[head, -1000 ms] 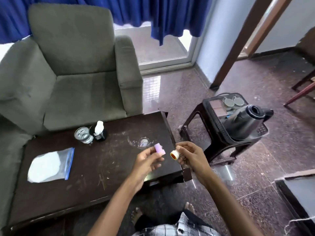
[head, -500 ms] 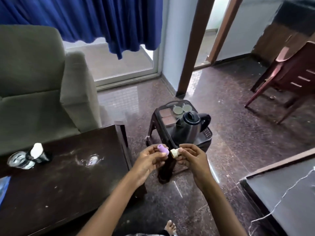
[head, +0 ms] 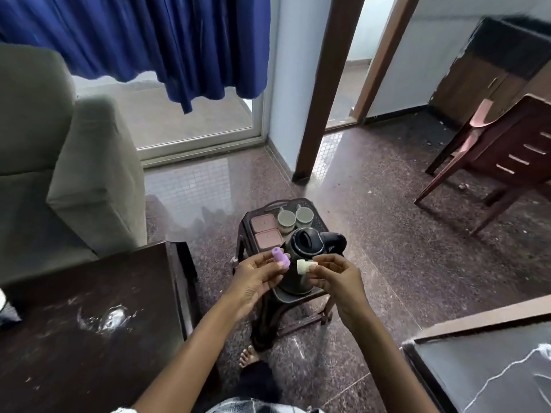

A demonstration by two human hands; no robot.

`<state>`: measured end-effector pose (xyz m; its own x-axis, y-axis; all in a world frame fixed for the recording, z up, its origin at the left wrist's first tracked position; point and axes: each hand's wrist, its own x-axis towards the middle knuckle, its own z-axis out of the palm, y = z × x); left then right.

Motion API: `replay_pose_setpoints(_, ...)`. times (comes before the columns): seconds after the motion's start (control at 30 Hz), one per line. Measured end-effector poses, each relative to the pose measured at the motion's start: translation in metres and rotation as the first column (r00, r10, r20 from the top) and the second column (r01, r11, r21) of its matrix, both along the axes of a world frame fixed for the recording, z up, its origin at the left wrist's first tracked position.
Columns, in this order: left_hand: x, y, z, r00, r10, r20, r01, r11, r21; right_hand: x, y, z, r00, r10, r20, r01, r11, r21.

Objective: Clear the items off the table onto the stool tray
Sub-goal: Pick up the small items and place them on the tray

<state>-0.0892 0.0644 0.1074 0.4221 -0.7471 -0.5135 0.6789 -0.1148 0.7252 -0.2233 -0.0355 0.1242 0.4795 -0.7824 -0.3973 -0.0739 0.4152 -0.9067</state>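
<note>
My left hand [head: 256,277] pinches a small purple cylinder [head: 281,257] between thumb and fingertips. My right hand [head: 335,274] pinches a small white cap-like piece [head: 304,266]. Both hands hover just above the dark stool tray [head: 319,217], right over the black kettle [head: 307,245] standing on it. Two pinkish square containers [head: 265,231] and two pale cups [head: 294,218] sit on the tray behind the kettle. The dark wooden table [head: 89,323] lies at the lower left, with a white smear on its top.
A grey armchair [head: 59,162] stands behind the table at the left. Blue curtains [head: 149,40] hang over a glass door. A wooden chair [head: 501,153] is at the right. Another dark surface [head: 483,368] with a white cord fills the lower right corner. My bare foot [head: 249,354] rests by the stool.
The view has swung right, away from the table and toward the stool. Both hands carried their small pieces over to above the kettle and drew slightly apart.
</note>
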Motion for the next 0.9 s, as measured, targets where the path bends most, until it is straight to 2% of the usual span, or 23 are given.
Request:
replay_pose_setpoints(0.23, 0.035, -0.05, -0.006, 0.998, 0.005, -0.056, -0.003, 0.999, 0.035, 0.033, -0.062, 0.002, 1.0, -0.002, -0.017, 0.002, 1.0, -0.005)
replay_pose_setpoints(0.43, 0.053, -0.079, -0.014, 0.981, 0.052, -0.19, -0.041, 0.997, 0.063, 0.049, -0.093, -0.007, 0.999, 0.007, -0.052, -0.006, 1.0, 0.025)
replay_pose_setpoints(0.53, 0.059, -0.091, -0.019, 0.979, 0.07, -0.192, -0.055, 0.995, 0.082, 0.057, -0.114, -0.018, 0.996, -0.017, -0.087, 0.019, 0.999, 0.025)
replay_pose_setpoints(0.63, 0.064, -0.105, -0.024, 0.984, 0.096, -0.149, -0.078, 0.99, 0.121, 0.065, -0.14, -0.034, 0.984, -0.035, -0.177, 0.034, 0.999, -0.008)
replay_pose_setpoints(0.73, 0.071, -0.121, -0.028, 0.992, 0.119, -0.044, -0.111, 0.982, 0.152, 0.075, -0.173, -0.061, 0.95, -0.023, -0.312, 0.007, 0.999, -0.053)
replay_pose_setpoints(0.9, 0.083, -0.151, -0.039, 0.99, 0.102, 0.1, -0.123, 0.966, 0.227, 0.092, -0.224, -0.116, 0.803, 0.061, -0.594, -0.145, 0.985, -0.096)
